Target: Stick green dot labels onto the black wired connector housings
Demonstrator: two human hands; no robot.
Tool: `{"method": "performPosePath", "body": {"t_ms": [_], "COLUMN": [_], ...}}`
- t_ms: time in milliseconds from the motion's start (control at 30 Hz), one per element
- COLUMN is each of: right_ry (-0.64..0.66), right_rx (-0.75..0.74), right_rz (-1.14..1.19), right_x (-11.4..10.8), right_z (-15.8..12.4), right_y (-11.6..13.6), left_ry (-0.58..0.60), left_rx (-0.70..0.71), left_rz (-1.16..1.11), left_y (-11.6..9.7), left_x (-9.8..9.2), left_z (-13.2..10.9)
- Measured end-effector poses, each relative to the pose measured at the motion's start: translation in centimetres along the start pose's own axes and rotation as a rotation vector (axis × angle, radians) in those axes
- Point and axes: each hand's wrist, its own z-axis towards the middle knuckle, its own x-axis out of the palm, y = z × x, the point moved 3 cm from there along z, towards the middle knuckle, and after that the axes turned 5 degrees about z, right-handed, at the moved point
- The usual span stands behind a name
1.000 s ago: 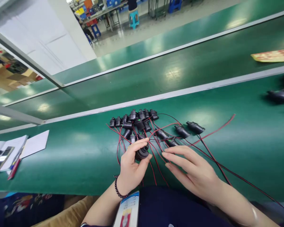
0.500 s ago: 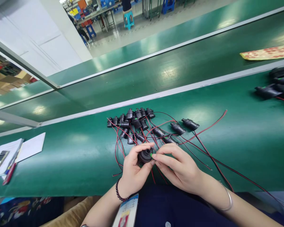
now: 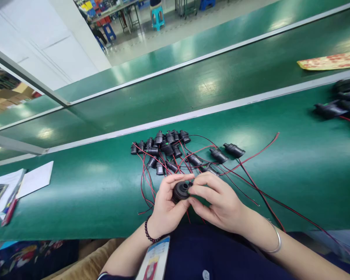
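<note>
Near the bench's front edge, my left hand (image 3: 168,200) is closed around a round black part (image 3: 181,191) with a short tube on top. The fingers of my right hand (image 3: 218,200) are bent together at the part's right side, over a small green piece that barely shows between them. Just beyond my hands lies a group of similar black parts (image 3: 167,148) with red and black wires. Two more black parts, one of them (image 3: 234,150) farthest right, lie beside the group.
Another pile of black parts (image 3: 329,110) is at the right edge. Papers (image 3: 36,179) and a red pen-like object (image 3: 9,212) lie at the left on the green bench (image 3: 90,194). A patterned yellow strip (image 3: 329,61) lies beyond the white rail.
The view has shifted slightly. My right fingers have closed further over the green piece, which shows less, and the black part has tilted a little in my left hand.
</note>
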Motion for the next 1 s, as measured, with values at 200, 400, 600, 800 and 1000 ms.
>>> {"method": "performPosePath", "body": {"t_ms": [200, 400, 600, 800, 1000], "right_ry": [-0.086, -0.069, -0.049, -0.074, -0.033], "right_rx": [0.032, -0.023, -0.013, 0.022, -0.012], "right_rz": [0.014, 0.002, 0.000, -0.025, -0.026], "right_x": [0.25, 0.30, 0.36, 0.44, 0.61], "right_z": [-0.46, -0.32, 0.01, -0.13, 0.15], "right_y": [-0.41, -0.12, -0.12, -0.27, -0.07], "left_ry": [-0.046, -0.049, -0.028, -0.057, -0.069], "left_rx": [-0.003, 0.012, 0.047, -0.022, -0.015], "left_rz": [-0.037, -0.045, -0.032, -0.065, -0.037], "left_y": [0.28, 0.48, 0.26, 0.65, 0.78], "left_x": [0.10, 0.07, -0.01, -0.07, -0.21], "left_z": [-0.16, -0.15, -0.28, -0.35, -0.39]}}
